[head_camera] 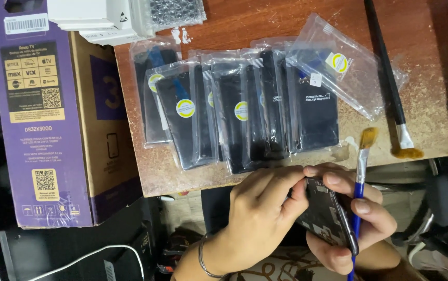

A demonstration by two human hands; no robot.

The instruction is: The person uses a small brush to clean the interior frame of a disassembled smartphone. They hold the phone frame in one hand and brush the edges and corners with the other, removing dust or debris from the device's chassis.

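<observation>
L hand (258, 213) on phone (324, 213), R hand (357, 218) gripping, tilted upright

Two bare hands and forearms, seen from above. The left hand (260, 213) is uncovered, with short, unpainted nails. The left wrist carries a thin, plain metal bangle (206, 260), a single silver-coloured ring sitting loosely. The right hand (362, 224) is also uncovered, without rings. No sleeves reach either forearm. Below the forearms lies dark clothing with a pale curling pattern (281, 270).
</observation>
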